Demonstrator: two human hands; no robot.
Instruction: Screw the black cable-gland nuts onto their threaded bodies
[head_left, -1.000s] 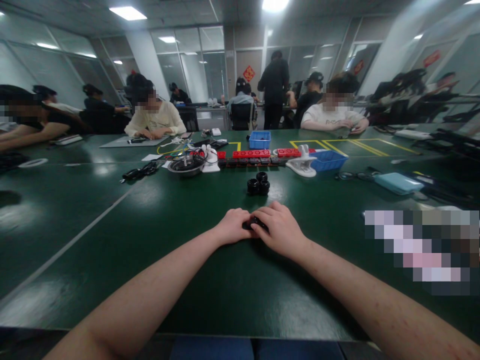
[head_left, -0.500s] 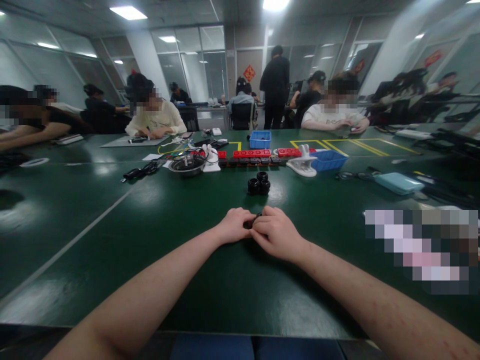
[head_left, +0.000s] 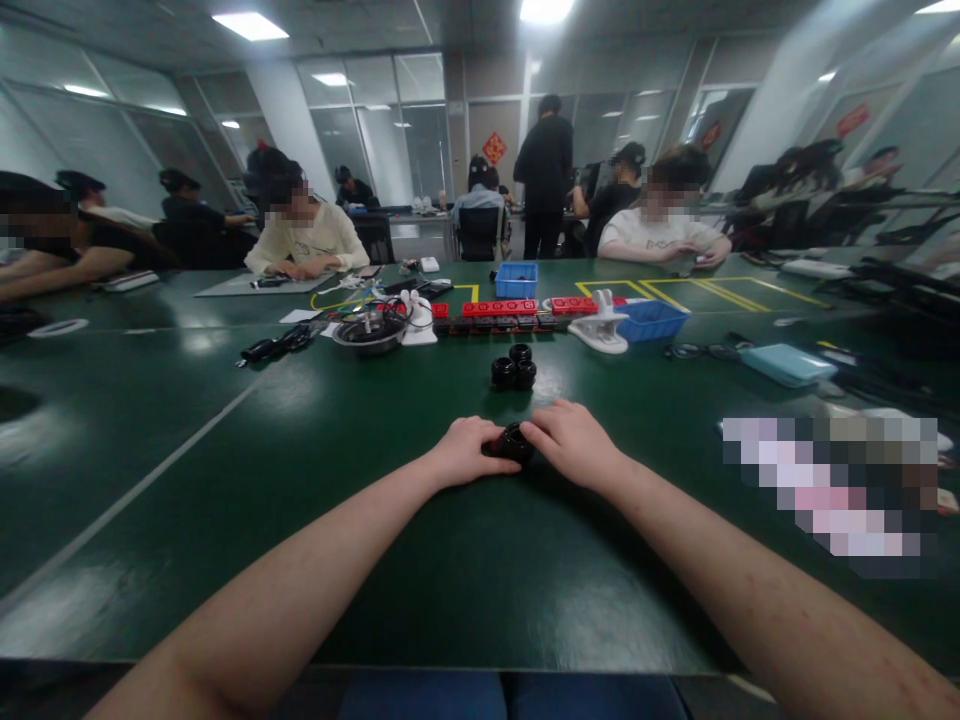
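Observation:
Both my hands rest on the green table [head_left: 300,470] just ahead of me, meeting around a small round black part [head_left: 514,441]. My left hand [head_left: 469,453] is curled, its fingertips pressed against the part's left side. On the part's right side, my right hand [head_left: 574,443] grips it with bent fingers. The part shows between the two hands, its lower half hidden. A little farther away stands a cluster of three similar black round parts [head_left: 514,369], untouched.
Beyond the cluster lie red and black strips [head_left: 501,308], a metal bowl with cables [head_left: 370,331], a white clamp [head_left: 600,327], two blue bins [head_left: 651,319] and a teal case [head_left: 785,363]. Several people sit at the table's far side.
My hands have parted slightly, so more of the black part shows between them. The view has shifted a little to the left.

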